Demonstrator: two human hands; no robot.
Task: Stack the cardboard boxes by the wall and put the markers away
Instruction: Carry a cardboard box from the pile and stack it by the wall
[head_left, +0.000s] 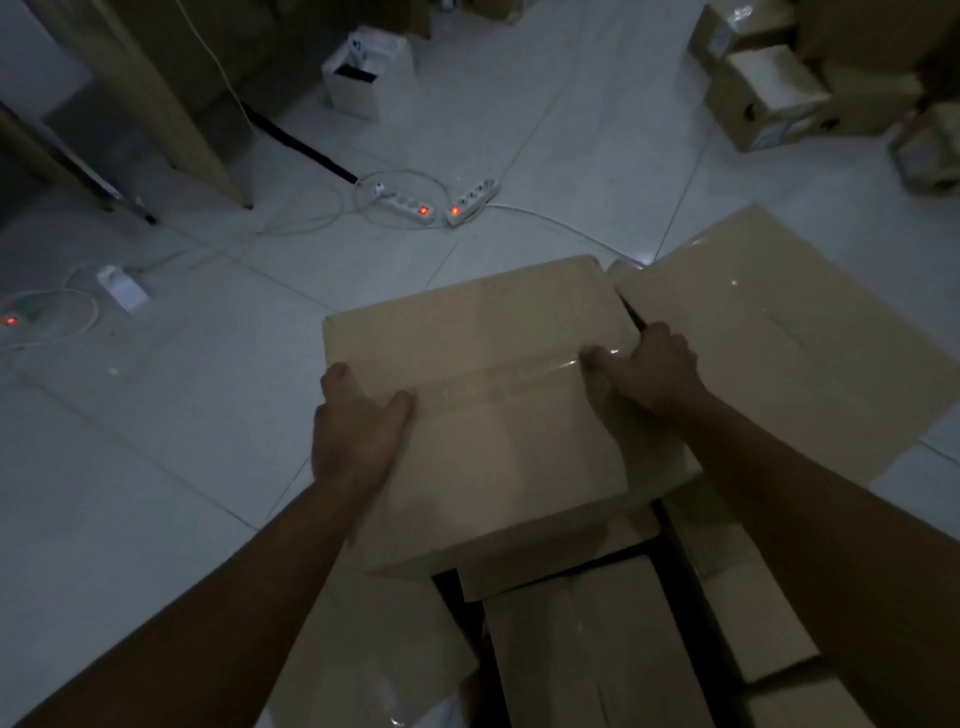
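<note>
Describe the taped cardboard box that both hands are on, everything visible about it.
The taped cardboard box is plain brown, closed, with clear glossy tape along its top seam. It sits tilted atop other boxes. The left hand grips its left edge; the right hand curls over its right edge, beside a larger box.

You recorded this view in dim, bluish light with no lamp in sight; the brightest points were the red switch lights on two power strips (441, 203) and a third glow at the left edge. Faint glare lay along the clear tape on the cardboard box (483, 395). Soft shadows fell beneath your forearms. Detail was grainy and smeared throughout, and the wide lens bent the floor tile (156, 441) lines toward the frame edges.
</note>
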